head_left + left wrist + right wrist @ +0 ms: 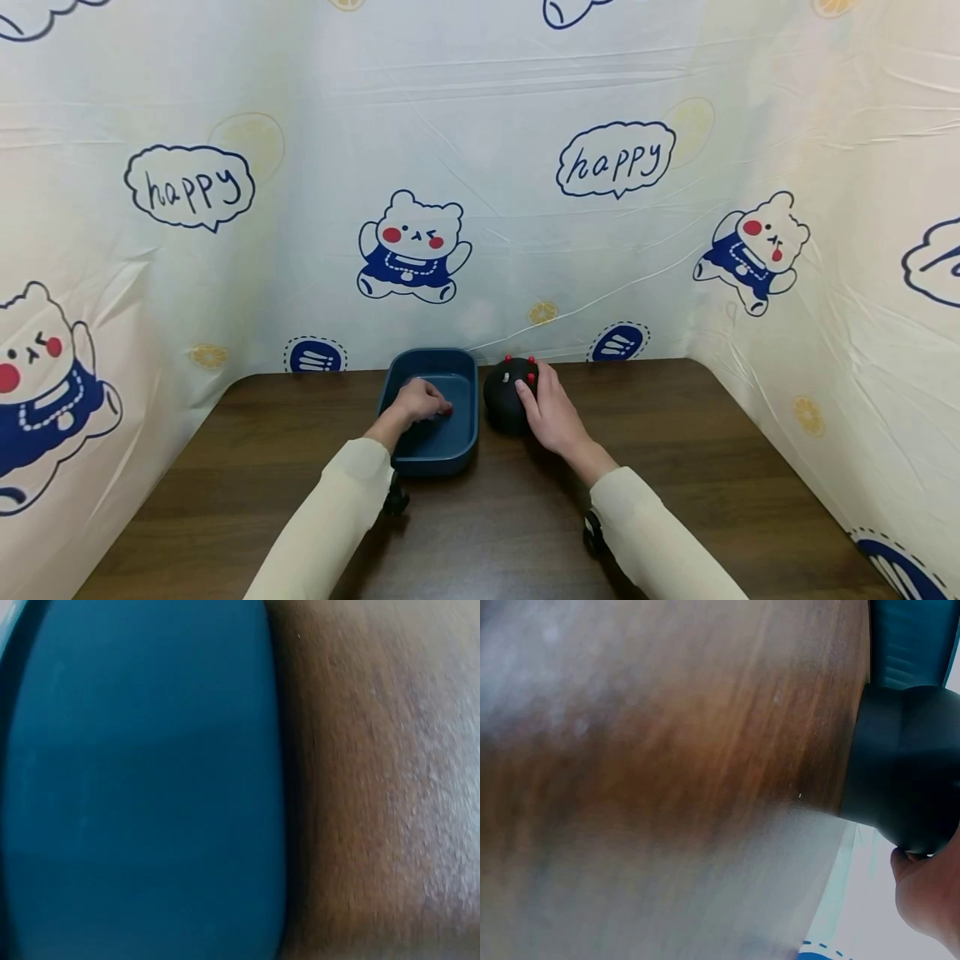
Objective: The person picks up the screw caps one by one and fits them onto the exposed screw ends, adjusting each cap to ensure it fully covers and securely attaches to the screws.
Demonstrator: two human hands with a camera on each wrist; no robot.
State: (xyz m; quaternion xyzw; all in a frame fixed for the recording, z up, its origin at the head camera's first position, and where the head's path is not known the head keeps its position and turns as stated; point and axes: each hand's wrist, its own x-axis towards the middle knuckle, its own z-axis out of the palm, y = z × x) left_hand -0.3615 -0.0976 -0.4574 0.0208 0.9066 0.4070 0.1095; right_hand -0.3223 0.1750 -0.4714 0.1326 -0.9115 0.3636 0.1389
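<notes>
My left hand (420, 402) reaches down into a blue rectangular tray (437, 467). Its curled fingers pinch a small red piece (447, 410), mostly hidden at the fingertips. To the right of the tray stands a black rounded dome (502, 408) on the table. Several small red pegs (531, 378) and a small pale one (506, 377) stick out of its top. My right hand (557, 417) grips the dome from its right side, thumb on the near face. The right wrist view shows the dome's dark side (900, 765) and part of that hand.
Under everything is a dark brown wooden table (300, 467). A pale printed curtain (495, 250) rises behind and at both sides. The tray's outer wall (150, 795) fills much of the left wrist view.
</notes>
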